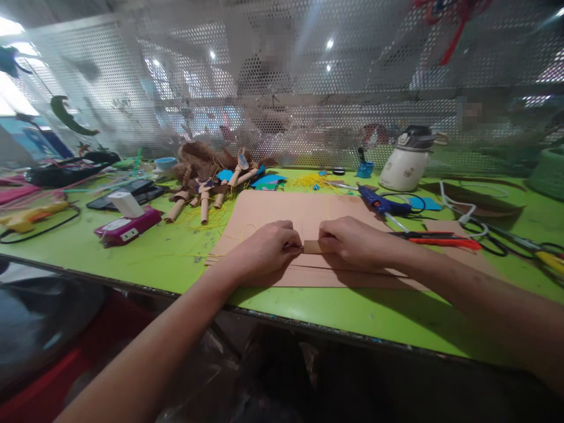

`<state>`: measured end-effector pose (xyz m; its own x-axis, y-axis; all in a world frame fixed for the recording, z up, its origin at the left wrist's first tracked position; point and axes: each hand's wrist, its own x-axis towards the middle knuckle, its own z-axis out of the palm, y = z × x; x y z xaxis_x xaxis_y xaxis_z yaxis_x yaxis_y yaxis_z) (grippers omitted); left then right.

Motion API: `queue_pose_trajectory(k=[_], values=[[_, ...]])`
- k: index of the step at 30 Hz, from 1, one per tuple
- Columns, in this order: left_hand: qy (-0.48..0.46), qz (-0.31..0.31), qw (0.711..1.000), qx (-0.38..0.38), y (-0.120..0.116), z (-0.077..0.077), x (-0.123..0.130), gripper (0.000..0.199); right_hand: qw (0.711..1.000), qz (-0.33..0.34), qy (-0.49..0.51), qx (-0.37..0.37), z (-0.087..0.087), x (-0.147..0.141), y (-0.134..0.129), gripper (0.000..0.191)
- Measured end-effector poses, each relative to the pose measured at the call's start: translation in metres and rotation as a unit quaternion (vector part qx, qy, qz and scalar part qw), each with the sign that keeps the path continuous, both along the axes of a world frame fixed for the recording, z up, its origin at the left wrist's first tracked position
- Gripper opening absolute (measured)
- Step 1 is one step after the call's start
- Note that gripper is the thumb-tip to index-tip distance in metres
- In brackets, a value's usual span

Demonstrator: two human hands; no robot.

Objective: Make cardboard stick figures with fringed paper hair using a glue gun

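Note:
A short piece of brown paper [314, 247], folded or rolled, spans the gap between my two hands. My left hand [268, 247] has its fingers closed at the piece's left end. At the right end, my right hand [352, 242] pinches it with curled fingers. Both hands are low over a stack of brown paper sheets [282, 208] on the green table. Just beyond my right hand lies a blue glue gun [383, 202], and a red-handled tool [445, 239] is by my right wrist.
Brown paper figures [205, 197] with yellow strands lie at the back left, near a purple power strip [127, 226]. A white bottle [405, 161] stands back right beside a small blue cup [365, 170]. Cables and a yellow-handled tool [550, 258] lie right. A perforated metal screen [273, 100] rises behind.

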<state>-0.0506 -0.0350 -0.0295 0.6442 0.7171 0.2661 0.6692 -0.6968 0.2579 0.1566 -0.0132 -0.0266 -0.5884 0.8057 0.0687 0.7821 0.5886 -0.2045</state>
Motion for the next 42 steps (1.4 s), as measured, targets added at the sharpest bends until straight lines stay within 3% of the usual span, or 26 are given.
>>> queue_pose_trajectory(k=[9,22,30,42], values=[[-0.013,0.044,0.999,-0.018,0.001,-0.001,0.002,0.01,0.998,0.012,0.041,-0.056,-0.005,0.002,0.014,0.016],[-0.018,0.009,1.0,-0.009,0.001,0.0,0.002,0.007,0.987,0.024,0.146,-0.054,-0.006,0.002,0.003,0.017],[-0.018,0.0,1.0,-0.004,-0.002,0.0,0.001,0.007,0.988,0.029,0.147,-0.048,-0.004,-0.005,0.003,0.02],[-0.015,-0.005,1.0,0.011,-0.001,-0.001,0.002,0.01,0.984,0.006,0.124,-0.126,-0.001,-0.006,0.022,0.018]])
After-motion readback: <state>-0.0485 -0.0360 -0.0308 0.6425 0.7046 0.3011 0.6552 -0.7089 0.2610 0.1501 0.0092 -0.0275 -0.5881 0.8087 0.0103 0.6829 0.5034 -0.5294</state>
